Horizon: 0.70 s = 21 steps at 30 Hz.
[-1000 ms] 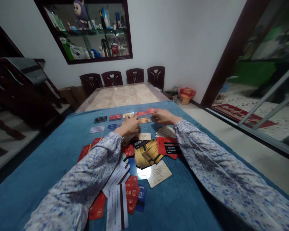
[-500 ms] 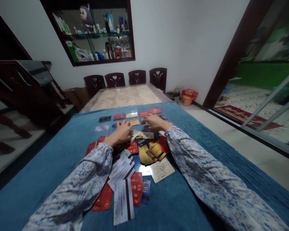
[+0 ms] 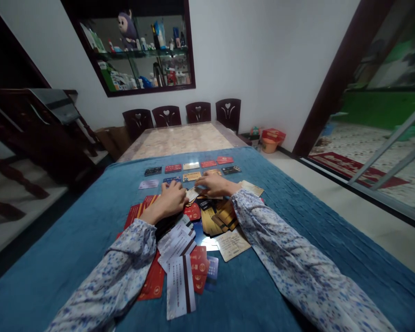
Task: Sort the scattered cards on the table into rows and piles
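My left hand (image 3: 170,199) rests palm down over the left part of a loose pile of cards, its fingers bent and a little apart. Close to its fingertips lies a pale card (image 3: 192,193). My right hand (image 3: 216,184) reaches in from the other side, fingers stretched toward that same pale card; whether they touch it I cannot tell. Gold cards (image 3: 212,223), a round-edged red card (image 3: 193,211) and a black card (image 3: 205,204) lie below the hands. Nearer me are white cards with dark stripes (image 3: 180,286) and red cards (image 3: 198,269). My wrists hide part of the pile.
Beyond my hands, cards lie in two rows, among them a black card (image 3: 153,171), a red card (image 3: 173,168) and a yellow card (image 3: 192,176). A blue cloth (image 3: 100,216) covers the table's near part. Several dark chairs (image 3: 198,112) stand at the far end.
My right hand has moved left and slightly nearer, toward the pale card. My left hand has come down lower on the pile. More cards show beside my right wrist.
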Tool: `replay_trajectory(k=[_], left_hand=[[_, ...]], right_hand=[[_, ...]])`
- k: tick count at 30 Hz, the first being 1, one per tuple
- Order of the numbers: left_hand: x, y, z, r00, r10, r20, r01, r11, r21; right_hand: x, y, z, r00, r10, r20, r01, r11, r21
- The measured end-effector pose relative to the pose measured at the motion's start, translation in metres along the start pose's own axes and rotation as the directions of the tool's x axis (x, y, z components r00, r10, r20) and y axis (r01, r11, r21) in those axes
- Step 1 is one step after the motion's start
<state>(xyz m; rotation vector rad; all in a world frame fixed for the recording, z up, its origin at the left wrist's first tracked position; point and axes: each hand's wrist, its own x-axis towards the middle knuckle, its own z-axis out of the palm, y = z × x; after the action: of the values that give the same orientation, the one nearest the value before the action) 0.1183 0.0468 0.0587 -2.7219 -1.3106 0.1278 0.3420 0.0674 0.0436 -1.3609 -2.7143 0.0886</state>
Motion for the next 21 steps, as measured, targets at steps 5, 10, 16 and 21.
replay_trajectory(k=[5,10,16,21], left_hand=[[-0.002,0.005,0.001,1.0,-0.003,0.007,0.003,1.0,-0.006],[-0.002,0.003,0.004,1.0,0.005,-0.009,-0.006,0.999,-0.038],[-0.002,0.004,0.007,0.999,0.023,-0.042,-0.025,0.998,-0.056],[-0.003,0.006,0.008,0.995,0.031,-0.093,-0.039,0.995,-0.091]], right_hand=[[0.003,0.0,0.009,0.999,-0.033,0.008,0.033,0.999,-0.006],[0.007,0.006,0.016,0.995,-0.087,-0.038,0.088,0.996,0.007],[0.008,0.006,0.021,0.994,-0.1,-0.05,0.101,0.995,0.025],[0.005,0.007,0.021,0.994,-0.102,-0.046,0.102,0.995,-0.003]])
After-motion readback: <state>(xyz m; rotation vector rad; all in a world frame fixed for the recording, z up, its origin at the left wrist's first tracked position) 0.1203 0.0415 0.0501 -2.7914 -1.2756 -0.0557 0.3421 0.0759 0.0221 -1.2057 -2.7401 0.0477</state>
